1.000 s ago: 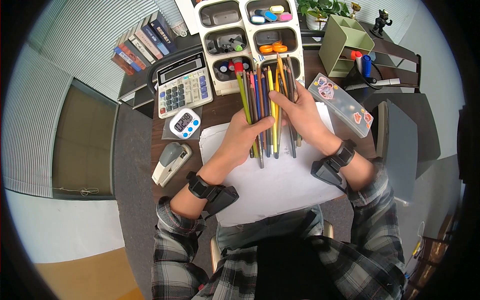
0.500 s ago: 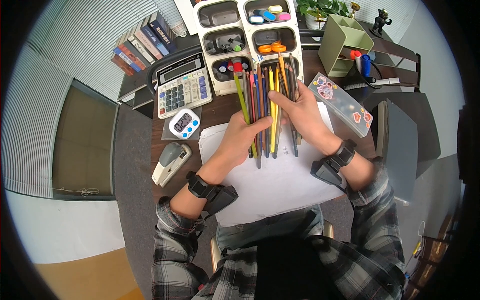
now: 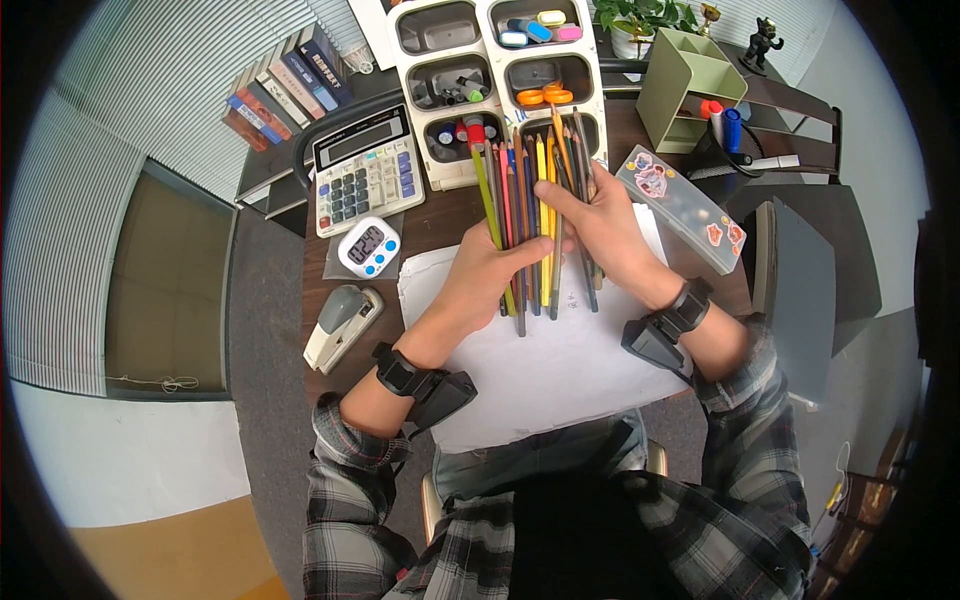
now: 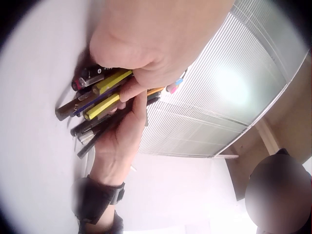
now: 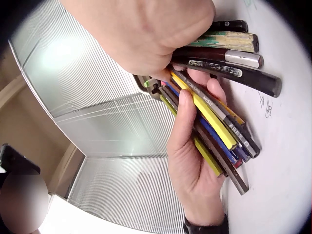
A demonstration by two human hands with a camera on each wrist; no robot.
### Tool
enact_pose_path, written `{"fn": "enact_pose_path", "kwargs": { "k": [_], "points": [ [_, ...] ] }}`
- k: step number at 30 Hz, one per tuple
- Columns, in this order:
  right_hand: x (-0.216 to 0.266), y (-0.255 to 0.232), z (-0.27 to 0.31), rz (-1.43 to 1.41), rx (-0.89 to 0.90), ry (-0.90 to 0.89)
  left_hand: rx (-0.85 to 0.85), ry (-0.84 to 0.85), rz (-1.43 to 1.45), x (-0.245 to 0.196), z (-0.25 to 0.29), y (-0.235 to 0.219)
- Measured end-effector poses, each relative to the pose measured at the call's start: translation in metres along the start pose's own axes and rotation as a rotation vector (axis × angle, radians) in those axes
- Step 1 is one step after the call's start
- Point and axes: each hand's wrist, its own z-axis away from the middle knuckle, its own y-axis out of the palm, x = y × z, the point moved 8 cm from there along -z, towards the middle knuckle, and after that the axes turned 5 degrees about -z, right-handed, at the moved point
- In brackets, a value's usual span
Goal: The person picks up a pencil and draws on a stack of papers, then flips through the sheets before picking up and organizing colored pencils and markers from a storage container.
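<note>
A fanned bundle of colored pencils (image 3: pixel 520 215) is held between both hands above white paper (image 3: pixel 540 400), tips toward the organizer. The left hand (image 3: pixel 480 270) grips the left part of the bundle, its thumb lying across the pencils. The right hand (image 3: pixel 615 235) holds the darker pencils on the right, thumb on top beside a yellow pencil (image 3: pixel 545 280). In the right wrist view the left hand's (image 5: pixel 197 165) thumb touches the yellow pencil (image 5: pixel 212 119), and several dark pencils (image 5: pixel 243 75) stick out below the right hand (image 5: pixel 151 34). The left wrist view shows the pencil ends close to the paper.
A white organizer (image 3: pixel 440 180) with markers and orange scissors (image 3: pixel 545 96) stands behind the pencils. Calculator (image 3: pixel 368 180), timer (image 3: pixel 369 247) and stapler (image 3: pixel 343 328) lie at left. At right are a stickered case (image 3: pixel 683 210), a green holder (image 3: pixel 680 90) and a black mesh cup (image 3: pixel 725 165).
Within the bundle, pencils have shifted slightly under the fingers; the lower ends on the right spread a little further to the right. Both hands stay in nearly the same place.
</note>
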Motion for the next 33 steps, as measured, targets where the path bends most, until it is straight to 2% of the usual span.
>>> {"fn": "enact_pose_path", "kwargs": {
  "k": [29, 33],
  "points": [
    [0.0007, 0.0027, 0.0005, -0.013, 0.018, 0.017, 0.010, 0.021, -0.012, -0.0083, 0.0015, 0.0031],
    [0.0022, 0.0022, 0.0005, 0.024, 0.025, 0.008, -0.028, 0.017, -0.006, -0.0101, 0.0019, 0.0030]
  ]
}}
